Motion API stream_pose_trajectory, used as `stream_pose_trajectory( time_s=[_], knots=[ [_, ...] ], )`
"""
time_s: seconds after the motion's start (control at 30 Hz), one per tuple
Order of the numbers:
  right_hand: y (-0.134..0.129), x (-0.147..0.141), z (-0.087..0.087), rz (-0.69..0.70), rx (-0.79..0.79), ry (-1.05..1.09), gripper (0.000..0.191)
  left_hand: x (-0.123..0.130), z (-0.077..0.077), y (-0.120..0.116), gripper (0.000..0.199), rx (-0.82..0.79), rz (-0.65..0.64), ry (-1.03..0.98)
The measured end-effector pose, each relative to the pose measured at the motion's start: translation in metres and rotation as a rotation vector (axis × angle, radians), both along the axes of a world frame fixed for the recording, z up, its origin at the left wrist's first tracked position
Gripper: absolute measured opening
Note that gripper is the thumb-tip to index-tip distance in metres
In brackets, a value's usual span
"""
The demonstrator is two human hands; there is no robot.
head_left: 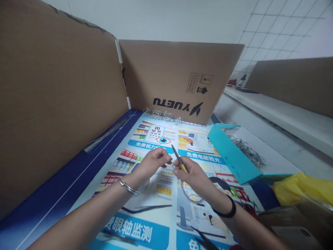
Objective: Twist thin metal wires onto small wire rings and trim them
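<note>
My left hand (153, 164) is closed in a pinch, thumb against forefinger, on what looks like the end of a thin wire. My right hand (191, 173) is wrapped round a slim pointed tool (179, 156) with a dark tip and a yellow handle. Its exact kind is hard to make out. The fingertips of both hands nearly meet over the printed poster sheet (174, 194). A thin curved wire loop (191, 200) shows below my right hand, and I cannot tell whether it joins the piece in my fingers.
Cardboard panels (166, 69) stand along the back and left. Clear, shiny bits (161, 113) lie at the rear panel's foot. To the right, a turquoise box (229, 152) holds tangled grey wires (247, 151), near a yellow bag (301, 189). Dark strips (119, 238) and scissors (205, 241) lie in front.
</note>
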State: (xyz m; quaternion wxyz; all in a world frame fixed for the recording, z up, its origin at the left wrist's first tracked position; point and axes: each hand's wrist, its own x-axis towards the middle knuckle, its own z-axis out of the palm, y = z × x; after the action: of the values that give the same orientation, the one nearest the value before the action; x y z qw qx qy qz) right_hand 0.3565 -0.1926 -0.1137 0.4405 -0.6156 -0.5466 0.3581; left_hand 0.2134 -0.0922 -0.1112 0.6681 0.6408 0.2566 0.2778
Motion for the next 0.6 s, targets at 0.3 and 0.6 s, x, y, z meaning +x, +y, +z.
stream_pose_trajectory(
  time_s=[0.3, 0.6],
  knots=[
    [-0.02, 0.034, -0.006, -0.145, 0.542, -1.229, 0.019, -0.01, 0.012, 0.011, 0.027, -0.223, 0.005, -0.065],
    [-0.025, 0.038, -0.01, -0.066, 0.642, -1.529, 0.025, -0.008, 0.01, 0.006, 0.027, -0.268, -0.026, 0.005]
  ],
)
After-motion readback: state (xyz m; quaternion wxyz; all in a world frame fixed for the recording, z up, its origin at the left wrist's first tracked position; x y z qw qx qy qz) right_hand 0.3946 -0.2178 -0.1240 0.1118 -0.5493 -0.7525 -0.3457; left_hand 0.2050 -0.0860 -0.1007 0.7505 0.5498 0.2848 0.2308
